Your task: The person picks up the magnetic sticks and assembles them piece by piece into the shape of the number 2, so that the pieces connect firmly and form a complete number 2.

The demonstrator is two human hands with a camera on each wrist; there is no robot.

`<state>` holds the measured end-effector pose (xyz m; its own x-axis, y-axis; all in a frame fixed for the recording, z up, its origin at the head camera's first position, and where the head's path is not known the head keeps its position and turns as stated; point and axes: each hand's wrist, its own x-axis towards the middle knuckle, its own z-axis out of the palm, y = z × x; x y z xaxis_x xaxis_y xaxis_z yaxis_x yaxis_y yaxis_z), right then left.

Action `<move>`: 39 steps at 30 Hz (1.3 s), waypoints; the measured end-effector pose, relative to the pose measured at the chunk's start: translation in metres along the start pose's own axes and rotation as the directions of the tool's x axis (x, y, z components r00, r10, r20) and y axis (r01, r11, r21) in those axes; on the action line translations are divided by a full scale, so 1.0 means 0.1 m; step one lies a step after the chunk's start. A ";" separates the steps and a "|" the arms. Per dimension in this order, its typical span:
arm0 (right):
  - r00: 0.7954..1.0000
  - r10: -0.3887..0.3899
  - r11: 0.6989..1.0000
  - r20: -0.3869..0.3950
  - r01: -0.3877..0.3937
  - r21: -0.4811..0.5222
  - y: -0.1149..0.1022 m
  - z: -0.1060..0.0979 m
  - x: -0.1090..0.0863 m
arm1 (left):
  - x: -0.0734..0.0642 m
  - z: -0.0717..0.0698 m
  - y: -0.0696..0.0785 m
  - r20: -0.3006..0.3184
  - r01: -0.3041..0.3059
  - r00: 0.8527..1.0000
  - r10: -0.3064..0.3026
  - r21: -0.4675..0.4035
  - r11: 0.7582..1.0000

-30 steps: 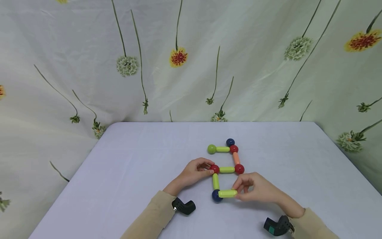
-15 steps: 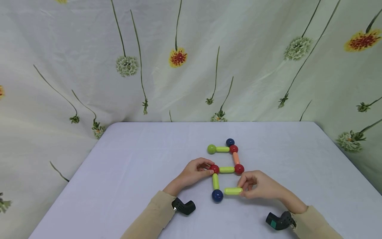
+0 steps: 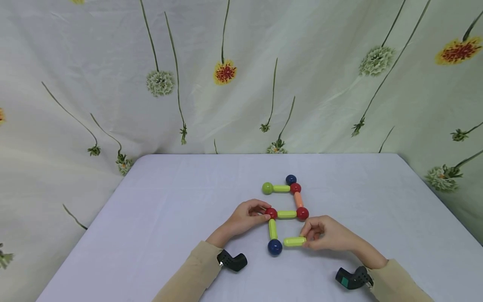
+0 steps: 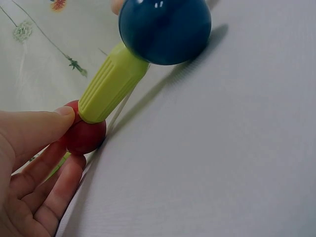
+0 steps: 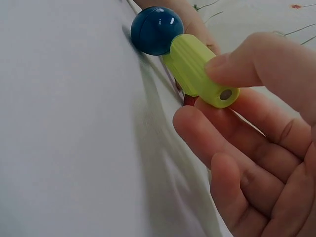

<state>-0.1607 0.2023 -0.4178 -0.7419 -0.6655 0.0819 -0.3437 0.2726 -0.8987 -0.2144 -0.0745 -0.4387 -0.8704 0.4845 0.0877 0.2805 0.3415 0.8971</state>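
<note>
My left hand pinches a red ball between thumb and fingers. From that ball a yellow-green rod runs towards me to a dark blue ball. Another yellow-green rod joins it to a second red ball on the right. Between thumb and fingers, my right hand holds a loose yellow-green magnetic rod by its right end; a round metal tip shows there. In the head view a small gap separates this rod's left end from the blue ball.
An orange rod leads back from the right red ball to a further red ball. Beside that sit a blue ball and a rod ending in a green ball. White cloth covers the table.
The right hand has drawn its rod rightward, off the blue ball. Over the last half second it has barely moved. The left hand keeps still on the red ball.
</note>
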 end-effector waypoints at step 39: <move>0.995 0.079 0.997 0.061 -0.079 -0.003 0.05 0.01 0.02 | -0.08 0.08 -0.04 -0.234 -0.090 0.969 0.083 -0.022 0.996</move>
<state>-0.1633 0.2021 -0.4229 -0.7304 -0.6828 -0.0156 -0.2860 0.3266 -0.9009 -0.2054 -0.0731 -0.4465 -0.9148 0.3087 0.2606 0.3488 0.2783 0.8949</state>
